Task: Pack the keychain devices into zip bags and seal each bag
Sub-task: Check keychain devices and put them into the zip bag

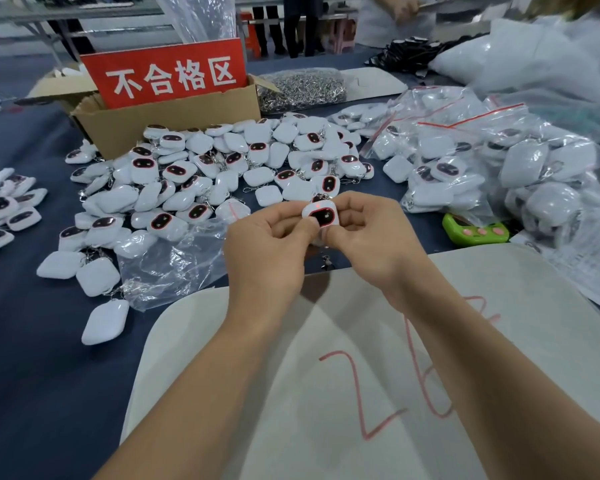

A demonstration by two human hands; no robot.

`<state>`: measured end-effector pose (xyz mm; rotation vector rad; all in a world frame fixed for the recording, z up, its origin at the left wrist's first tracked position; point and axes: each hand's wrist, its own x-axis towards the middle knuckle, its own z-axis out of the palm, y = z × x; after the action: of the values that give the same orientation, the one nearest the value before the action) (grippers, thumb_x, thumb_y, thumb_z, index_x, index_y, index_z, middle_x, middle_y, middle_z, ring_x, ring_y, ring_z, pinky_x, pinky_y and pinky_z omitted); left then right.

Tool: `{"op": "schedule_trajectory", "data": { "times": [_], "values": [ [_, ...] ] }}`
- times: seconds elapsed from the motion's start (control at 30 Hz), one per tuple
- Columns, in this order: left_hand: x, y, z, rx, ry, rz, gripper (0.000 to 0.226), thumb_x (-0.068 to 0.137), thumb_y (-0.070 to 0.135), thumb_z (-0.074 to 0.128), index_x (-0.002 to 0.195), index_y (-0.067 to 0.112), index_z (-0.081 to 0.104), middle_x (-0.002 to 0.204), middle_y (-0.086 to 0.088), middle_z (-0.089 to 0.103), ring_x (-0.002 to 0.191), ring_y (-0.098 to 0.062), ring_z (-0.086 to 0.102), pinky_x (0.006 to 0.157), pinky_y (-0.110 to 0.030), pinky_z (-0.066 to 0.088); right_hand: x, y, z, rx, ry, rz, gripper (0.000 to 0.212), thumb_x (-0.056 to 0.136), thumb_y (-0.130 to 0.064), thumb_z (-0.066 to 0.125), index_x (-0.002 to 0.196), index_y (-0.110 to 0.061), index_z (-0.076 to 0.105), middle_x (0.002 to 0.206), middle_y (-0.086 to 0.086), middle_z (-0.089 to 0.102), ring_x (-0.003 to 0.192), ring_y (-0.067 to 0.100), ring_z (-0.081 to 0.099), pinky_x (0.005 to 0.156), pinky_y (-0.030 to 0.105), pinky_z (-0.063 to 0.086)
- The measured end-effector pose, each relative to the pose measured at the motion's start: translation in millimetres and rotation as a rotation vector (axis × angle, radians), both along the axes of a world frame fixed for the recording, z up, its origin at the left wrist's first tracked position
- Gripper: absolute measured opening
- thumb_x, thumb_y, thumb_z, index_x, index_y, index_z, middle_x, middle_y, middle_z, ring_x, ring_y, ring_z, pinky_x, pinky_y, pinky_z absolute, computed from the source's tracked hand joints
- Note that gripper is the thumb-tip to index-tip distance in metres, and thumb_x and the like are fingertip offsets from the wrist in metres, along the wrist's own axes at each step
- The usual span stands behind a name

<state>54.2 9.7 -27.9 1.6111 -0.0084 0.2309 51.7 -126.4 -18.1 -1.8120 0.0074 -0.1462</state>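
Keychain device (pixel 321 213), one: white, dark face with a red rim, at centre, pinched between the curled fingers and thumbs of the left hand (pixel 267 244) and right hand (pixel 368 230).
Loose devices (pixel 222 168), heap: 11 o'clock of the hands.
Cardboard box (pixel 167 116) with red sign (pixel 167 72): 11 o'clock, behind the heap.
Filled zip bags (pixel 465 150): 2 o'clock.
Clear bag (pixel 174 261), crumpled: 9 o'clock.
Green gadget (pixel 475 228): 3 o'clock.
White board (pixel 326 358), red numerals: 6 o'clock, under the forearms.
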Motion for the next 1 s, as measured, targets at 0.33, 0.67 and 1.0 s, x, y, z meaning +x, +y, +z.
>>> {"op": "schedule_trajectory", "data": {
  "times": [0.33, 0.67, 1.0],
  "values": [
    [-10, -1, -2, 0.322, -0.210, 0.124, 0.029, 0.083, 0.013, 0.081, 0.101, 0.036, 0.077, 0.073, 0.040, 0.066, 0.077, 0.012, 0.069, 0.079, -0.011, 0.053, 3, -7, -3, -0.170, -0.339, -0.173, 0.032, 0.078, 0.005, 0.076, 0.076, -0.027, 0.074, 0.066, 0.007, 0.064, 0.058, 0.005, 0.048, 0.058, 0.022, 0.044],
    [-1, 2, -2, 0.083, -0.024, 0.059, 0.022, 0.086, 0.020, 0.081, 0.076, 0.039, 0.079, 0.071, 0.009, 0.077, 0.066, -0.007, 0.073, 0.069, -0.028, 0.060, 2, -7, -2, -0.353, -0.313, -0.176, 0.026, 0.088, -0.015, 0.075, 0.106, -0.034, 0.079, 0.084, -0.007, 0.066, 0.072, 0.002, 0.053, 0.067, 0.008, 0.037],
    [-1, 9, 7, -0.160, 0.011, -0.051, 0.016, 0.092, 0.014, 0.075, 0.093, 0.028, 0.083, 0.076, -0.001, 0.077, 0.060, -0.011, 0.066, 0.062, -0.021, 0.057, 3, -16, 0, -0.032, -0.011, 0.086, 0.019, 0.088, -0.018, 0.081, 0.105, -0.023, 0.082, 0.086, -0.004, 0.079, 0.077, 0.004, 0.070, 0.073, 0.020, 0.053]
  ]
}}
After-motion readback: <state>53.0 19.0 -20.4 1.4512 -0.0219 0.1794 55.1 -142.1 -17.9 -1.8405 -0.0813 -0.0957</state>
